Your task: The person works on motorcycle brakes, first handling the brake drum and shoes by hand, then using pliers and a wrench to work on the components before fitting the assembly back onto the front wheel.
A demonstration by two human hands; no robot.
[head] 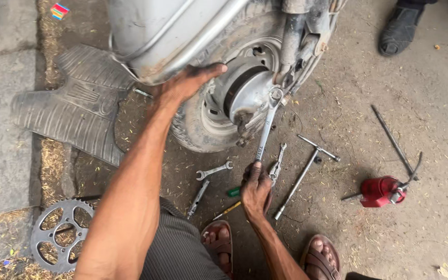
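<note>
My left hand (187,83) presses flat on the tyre of a scooter's rear wheel (203,122), just under the grey body panel (156,36). My right hand (255,187) grips the lower end of a long ring spanner (265,127). Its ring end sits on a nut (276,95) beside the wheel hub (247,91). The spanner slants up and to the right from my hand to the hub.
On the dirt floor lie a combination spanner (214,170), another small spanner (197,197), a T-handle wrench (303,173), a red oil can (381,191), a thin rod (392,140), a sprocket (60,234) and a rubber floor mat (76,106). Another person's sandalled foot (400,28) stands at top right.
</note>
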